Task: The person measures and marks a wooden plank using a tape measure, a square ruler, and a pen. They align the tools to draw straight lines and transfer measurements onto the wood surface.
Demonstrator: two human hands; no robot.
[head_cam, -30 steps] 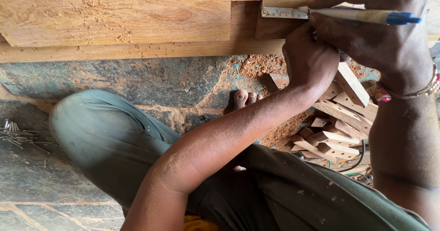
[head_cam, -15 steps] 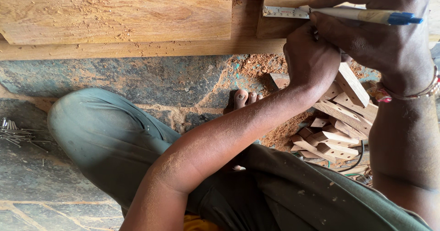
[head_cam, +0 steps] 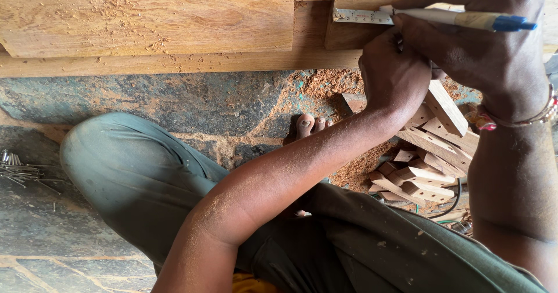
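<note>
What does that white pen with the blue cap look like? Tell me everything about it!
The white pen with the blue cap is a slim plastic-looking stick, white along its body with a blue cap at the right end. It lies nearly level, tilted slightly down toward the cap. The right hand grips its middle, and its left tip rests at the metal ruler laid on the notched wooden plank. The left hand sits just beneath. The writing tip itself is hidden.
</note>
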